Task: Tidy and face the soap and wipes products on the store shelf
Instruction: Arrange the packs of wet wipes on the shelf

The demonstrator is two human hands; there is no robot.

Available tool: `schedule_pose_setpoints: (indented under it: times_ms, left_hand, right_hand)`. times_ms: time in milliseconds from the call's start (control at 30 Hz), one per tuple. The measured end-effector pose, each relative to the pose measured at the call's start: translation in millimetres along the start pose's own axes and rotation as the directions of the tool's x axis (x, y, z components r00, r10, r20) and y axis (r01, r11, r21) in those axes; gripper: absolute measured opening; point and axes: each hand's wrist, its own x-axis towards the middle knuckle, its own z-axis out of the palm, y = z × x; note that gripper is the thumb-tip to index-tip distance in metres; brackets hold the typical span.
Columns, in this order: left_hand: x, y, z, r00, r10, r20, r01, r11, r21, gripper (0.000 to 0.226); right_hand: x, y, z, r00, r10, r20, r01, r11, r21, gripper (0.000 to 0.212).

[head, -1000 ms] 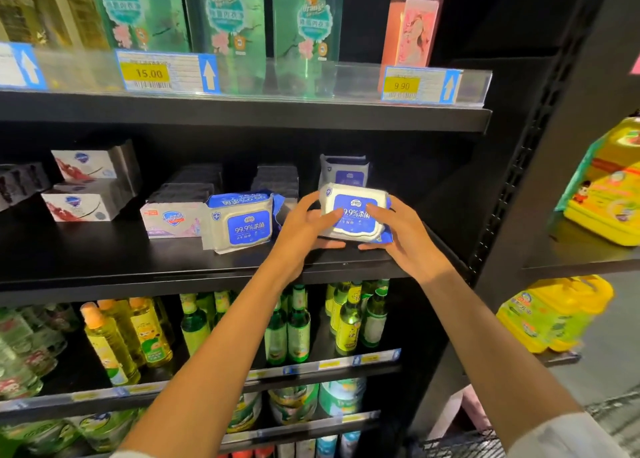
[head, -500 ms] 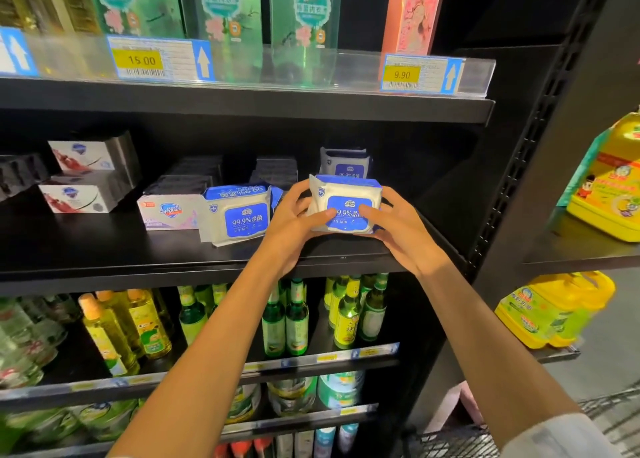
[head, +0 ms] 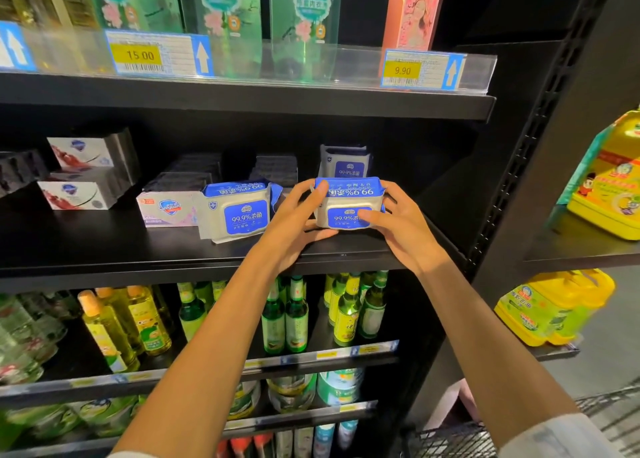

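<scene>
A blue and white wipes pack (head: 348,203) stands on its edge on the black middle shelf (head: 138,250), label facing me. My left hand (head: 298,222) grips its left side and my right hand (head: 398,222) grips its right side, thumb across the label. Another wipes pack (head: 239,212) stands to the left, and a third (head: 346,163) stands behind the held one. A Safeguard soap box (head: 168,208) lies left of the packs. Two more soap boxes (head: 79,170) are stacked further left.
Dark boxes (head: 273,170) sit at the back of the middle shelf. Green bottles (head: 221,18) and price tags (head: 156,54) line the shelf above. Oil and green glass bottles (head: 294,315) fill the shelf below. Yellow detergent jugs (head: 554,305) stand on the right rack.
Both hands tipped the wipes pack from lying tilted to standing on its edge and set it down on the shelf, label toward me.
</scene>
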Motion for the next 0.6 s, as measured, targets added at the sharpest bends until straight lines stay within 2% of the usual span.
schedule_pose_setpoints:
  times_ms: [267,600]
  left_hand:
    - [5.4,-6.0,-9.5,1.000,0.016,-0.013,-0.017,0.998,-0.056,0.031]
    - [5.6,-8.7,-10.7,0.994,0.108,-0.016,-0.108,0.994,-0.009,0.030]
  right_hand:
    - [3.2,2.6,1.5,0.998,-0.035,0.048,0.040,0.993,-0.112,0.061]
    - [6.6,6.2,2.2,0.998,0.026,0.054,-0.024,0.999,-0.023,0.054]
